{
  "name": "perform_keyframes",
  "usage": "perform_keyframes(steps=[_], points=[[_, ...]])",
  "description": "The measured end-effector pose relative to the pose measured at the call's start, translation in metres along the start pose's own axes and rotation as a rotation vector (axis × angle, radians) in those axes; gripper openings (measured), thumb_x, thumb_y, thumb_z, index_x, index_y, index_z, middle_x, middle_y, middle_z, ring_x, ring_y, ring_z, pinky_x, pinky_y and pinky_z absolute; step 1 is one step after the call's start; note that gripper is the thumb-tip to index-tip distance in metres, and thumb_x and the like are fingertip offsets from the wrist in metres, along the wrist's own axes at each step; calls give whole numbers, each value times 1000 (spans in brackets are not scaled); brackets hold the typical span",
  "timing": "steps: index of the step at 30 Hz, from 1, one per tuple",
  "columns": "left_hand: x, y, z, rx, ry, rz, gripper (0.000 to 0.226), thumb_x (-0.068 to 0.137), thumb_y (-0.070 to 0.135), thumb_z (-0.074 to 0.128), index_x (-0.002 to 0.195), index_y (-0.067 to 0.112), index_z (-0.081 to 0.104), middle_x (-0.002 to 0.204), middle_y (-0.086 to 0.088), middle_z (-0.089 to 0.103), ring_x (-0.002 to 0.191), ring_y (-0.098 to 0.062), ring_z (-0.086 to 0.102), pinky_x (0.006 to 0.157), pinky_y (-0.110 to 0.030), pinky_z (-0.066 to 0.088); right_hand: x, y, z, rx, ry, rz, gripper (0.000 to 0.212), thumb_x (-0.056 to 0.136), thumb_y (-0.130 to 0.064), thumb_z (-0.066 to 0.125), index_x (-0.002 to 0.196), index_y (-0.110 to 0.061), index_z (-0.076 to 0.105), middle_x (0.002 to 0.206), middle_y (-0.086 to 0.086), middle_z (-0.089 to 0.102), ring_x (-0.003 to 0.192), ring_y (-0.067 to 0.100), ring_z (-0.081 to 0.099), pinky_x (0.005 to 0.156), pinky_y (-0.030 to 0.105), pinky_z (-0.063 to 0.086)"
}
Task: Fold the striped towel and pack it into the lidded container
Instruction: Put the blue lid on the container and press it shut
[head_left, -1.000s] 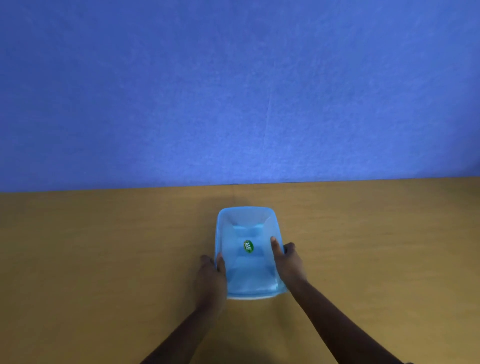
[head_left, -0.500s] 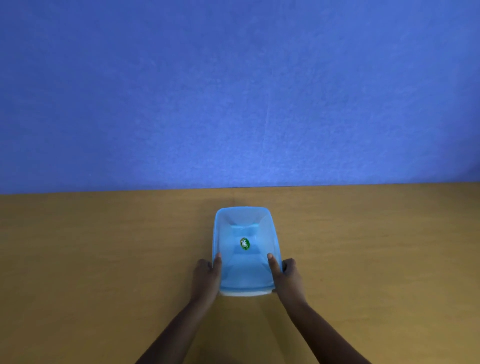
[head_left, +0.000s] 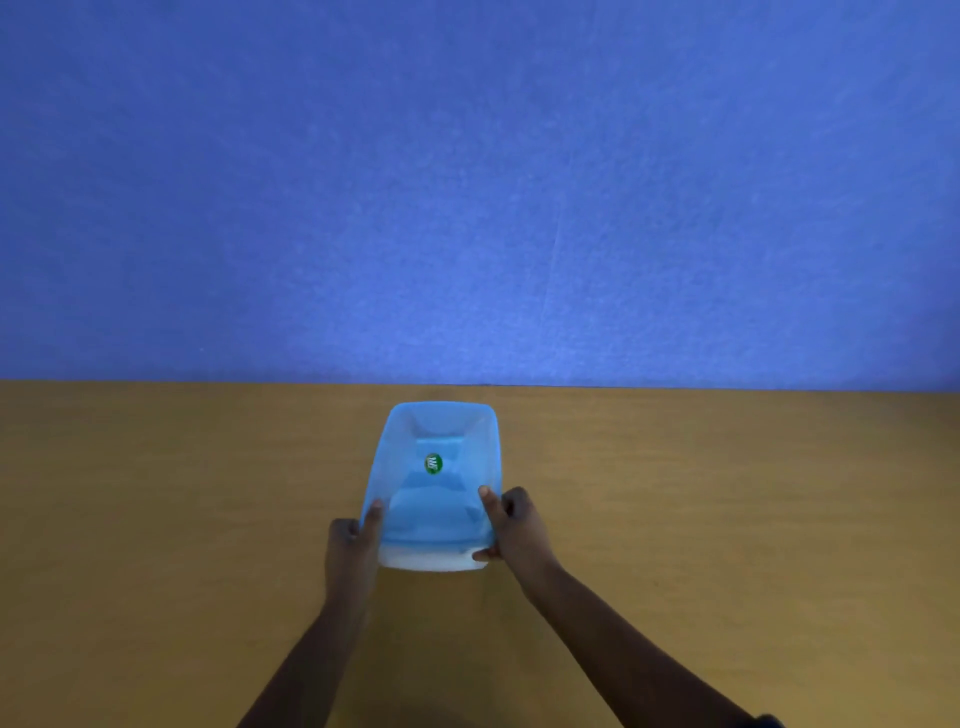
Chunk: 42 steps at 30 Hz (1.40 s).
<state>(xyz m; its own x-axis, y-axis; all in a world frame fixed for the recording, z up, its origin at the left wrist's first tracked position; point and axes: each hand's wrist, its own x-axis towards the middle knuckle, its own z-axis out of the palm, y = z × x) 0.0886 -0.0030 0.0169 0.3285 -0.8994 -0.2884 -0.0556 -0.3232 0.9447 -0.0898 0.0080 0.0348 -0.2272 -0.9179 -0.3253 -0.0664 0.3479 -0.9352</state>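
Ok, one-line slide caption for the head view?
Both hands, left and right, grip the blue lidded container on the wooden table.

Two bare forearms come up from the bottom edge, uncovered from wrist to as far as can be seen; the left hand (head_left: 349, 551) and the right hand (head_left: 519, 530) wear no gloves, rings, watch or bands that can be made out; at the lower right corner a small dark patch sits by the right arm; whether it is a sleeve cannot be told.
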Motion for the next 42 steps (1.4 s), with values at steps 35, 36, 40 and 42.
perform_keyframes(steps=[35, 36, 40, 42], points=[[99, 28, -18, -24, 286, 130, 25, 96, 20, 43, 92, -5, 46, 89, -14, 42, 105, -54, 49, 88, -60, 42, 64, -48, 66, -178, -155, -41, 41, 87, -24, 61, 125, -10, 53, 104, 9, 71, 83, 13, 65, 66, 16, 51], [101, 27, -18, -31, 286, 122, 30, 96, 19, 43, 96, -10, 48, 91, -15, 44, 101, -52, 52, 88, -59, 42, 64, -48, 66, -185, -155, -43, 42, 87, -24, 61, 126, -11, 53, 108, 9, 70, 87, 12, 64, 59, 6, 46], [104, 28, -17, -46, 240, 139, 20, 96, 16, 44, 93, -3, 45, 89, -16, 43, 91, -20, 40, 71, -43, 36, 63, -48, 66, -195, -159, -48, 44, 88, -21, 61, 129, -10, 51, 120, 9, 64, 95, 9, 57, 46, -5, 34], [107, 27, -17, -35, 242, 111, 24, 96, 15, 43, 96, -9, 47, 90, -28, 50, 99, -57, 49, 75, -53, 42, 63, -47, 67, -197, -176, -44, 45, 88, -19, 61, 131, -9, 49, 124, 10, 62, 101, 12, 59, 47, -5, 34]])
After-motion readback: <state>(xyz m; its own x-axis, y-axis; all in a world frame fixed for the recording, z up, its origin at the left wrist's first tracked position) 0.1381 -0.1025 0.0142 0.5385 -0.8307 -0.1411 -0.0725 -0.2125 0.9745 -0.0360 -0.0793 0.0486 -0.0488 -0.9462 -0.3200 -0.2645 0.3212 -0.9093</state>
